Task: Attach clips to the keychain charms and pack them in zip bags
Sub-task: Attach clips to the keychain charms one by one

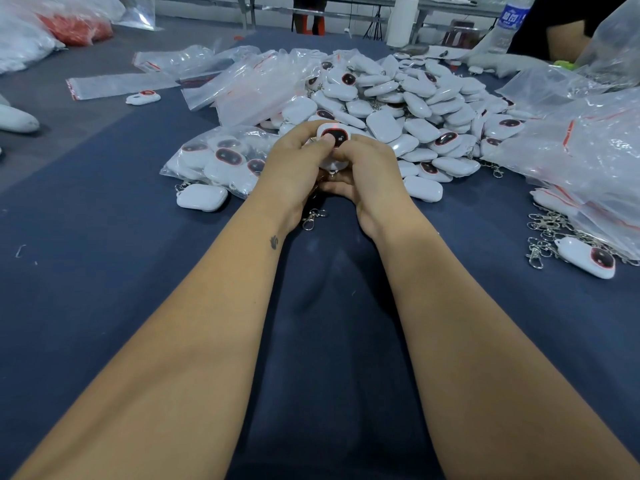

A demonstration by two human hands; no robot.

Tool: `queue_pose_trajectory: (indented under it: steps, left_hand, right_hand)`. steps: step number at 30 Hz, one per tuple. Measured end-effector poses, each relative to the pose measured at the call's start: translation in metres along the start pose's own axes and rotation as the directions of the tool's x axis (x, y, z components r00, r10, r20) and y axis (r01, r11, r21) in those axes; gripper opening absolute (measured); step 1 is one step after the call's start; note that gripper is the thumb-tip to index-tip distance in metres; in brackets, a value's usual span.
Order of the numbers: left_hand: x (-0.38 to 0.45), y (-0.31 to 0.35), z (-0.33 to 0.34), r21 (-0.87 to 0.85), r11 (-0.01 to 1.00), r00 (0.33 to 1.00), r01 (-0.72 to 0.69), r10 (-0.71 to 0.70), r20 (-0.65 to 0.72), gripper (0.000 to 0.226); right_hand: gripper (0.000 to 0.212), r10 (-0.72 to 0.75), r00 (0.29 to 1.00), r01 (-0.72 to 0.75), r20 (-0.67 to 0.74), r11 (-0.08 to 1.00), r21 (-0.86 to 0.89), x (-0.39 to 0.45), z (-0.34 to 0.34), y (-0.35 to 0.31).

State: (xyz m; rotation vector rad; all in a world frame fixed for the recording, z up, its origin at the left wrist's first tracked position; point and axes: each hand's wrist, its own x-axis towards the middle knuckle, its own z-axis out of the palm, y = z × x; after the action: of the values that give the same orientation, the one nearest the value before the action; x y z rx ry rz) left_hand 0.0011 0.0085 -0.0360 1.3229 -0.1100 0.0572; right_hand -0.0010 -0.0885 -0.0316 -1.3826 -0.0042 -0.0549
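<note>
1. A packing workshop, hand assembly in bulk: a large heap of identical white charms (408, 109) lies just beyond the fingers (325, 145) on a dark blue cloth-covered desk (104, 271).
2. Stacks of red-striped zip bags (595, 161) and loose metal clips (543, 233) lie right of the fingers.
3. Far beyond, bulk sacks (31, 32) and metal framing (311, 8).

The charms (384, 128) are smooth, glossy white plastic. The clips (549, 233) are shiny metal, the zip bags (258, 88) clear glossy film. The surface (121, 271) is matt dark-blue cloth.

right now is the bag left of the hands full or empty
Full: the bag bulges with white charms showing through the clear plastic, lying beside the left hand.
</note>
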Motion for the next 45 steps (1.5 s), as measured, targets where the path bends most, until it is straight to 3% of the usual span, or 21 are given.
queue_pose_trajectory:
  steps: [5, 8, 11, 15, 19, 20, 22, 25, 27, 30, 33, 36, 40, 43, 45]
  left_hand:
    - [0.002, 0.004, 0.003, 0.064, 0.998, 1.0, 0.016, -0.017, 0.007, 0.021]
    - [-0.001, 0.008, 0.002, 0.2, 0.968, 0.987, -0.15, 0.157, -0.017, 0.031]
    - [-0.01, 0.012, -0.002, 0.376, 0.882, 0.938, -0.284, 0.337, -0.083, 0.028]
    - [-0.013, 0.016, -0.012, 0.74, 0.632, 0.836, -0.229, 0.517, -0.183, 0.013]
    - [-0.008, 0.014, -0.021, 0.972, 0.235, 0.91, 0.006, 0.402, -0.103, 0.031]
    - [-0.007, 0.012, -0.021, 0.986, 0.163, 0.922, 0.035, 0.375, -0.094, 0.033]
    - [-0.006, 0.012, -0.022, 0.991, 0.112, 0.928, 0.07, 0.358, -0.106, 0.033]
    - [-0.006, 0.016, -0.023, 0.978, 0.177, 0.915, 0.112, 0.365, -0.171, 0.019]
    - [-0.009, 0.02, -0.02, 0.957, 0.279, 0.905, 0.082, 0.382, -0.189, 0.018]
    - [-0.013, 0.023, -0.015, 0.822, 0.569, 0.903, -0.016, 0.362, -0.232, 0.014]
    - [-0.013, 0.024, -0.011, 0.571, 0.815, 0.91, -0.1, 0.307, -0.278, 0.013]
    - [-0.011, 0.022, -0.009, 0.496, 0.854, 0.889, -0.16, 0.342, -0.303, 0.017]
    - [-0.008, 0.02, -0.01, 0.436, 0.869, 0.844, -0.235, 0.405, -0.353, 0.013]
    - [-0.008, 0.019, -0.009, 0.458, 0.845, 0.831, -0.276, 0.45, -0.329, 0.012]
    - [-0.009, 0.017, -0.008, 0.522, 0.805, 0.834, -0.282, 0.474, -0.281, 0.011]
  right_hand:
    - [0.028, 0.003, 0.999, 0.001, -0.032, 0.992, 0.128, -0.001, 0.001, -0.002]
    - [0.024, 0.006, 0.998, 0.009, -0.068, 0.973, 0.229, 0.0, -0.001, -0.003]
    - [0.023, 0.028, 0.992, -0.001, -0.123, 0.977, 0.215, 0.003, -0.002, -0.002]
    - [0.026, 0.018, 0.984, 0.007, -0.177, 0.99, 0.143, 0.003, -0.001, -0.002]
    - [0.03, -0.066, 0.979, 0.077, -0.193, 0.996, 0.053, 0.002, -0.001, 0.001]
    - [0.028, -0.086, 0.978, 0.095, -0.189, 0.995, 0.039, 0.002, -0.001, 0.001]
    - [0.023, -0.114, 0.976, 0.125, -0.187, 0.991, 0.051, 0.001, 0.0, 0.001]
    - [0.021, -0.12, 0.978, 0.143, -0.173, 0.981, 0.128, 0.0, 0.001, -0.001]
    - [0.021, -0.089, 0.986, 0.121, -0.14, 0.964, 0.238, 0.0, 0.004, -0.003]
    - [0.021, -0.07, 0.996, 0.088, -0.059, 0.903, 0.421, -0.003, 0.008, -0.004]
    - [0.016, -0.057, 0.996, 0.075, -0.062, 0.935, 0.347, -0.005, 0.008, -0.004]
    - [0.013, -0.091, 0.99, 0.103, -0.11, 0.989, 0.105, -0.006, 0.006, -0.002]
    - [0.005, -0.195, 0.972, 0.167, -0.135, 0.967, -0.194, -0.007, 0.004, 0.003]
    - [0.003, -0.289, 0.956, 0.245, -0.045, 0.875, -0.416, -0.008, 0.007, 0.007]
    - [0.015, -0.288, 0.957, 0.268, 0.029, 0.843, -0.467, -0.01, 0.01, 0.008]
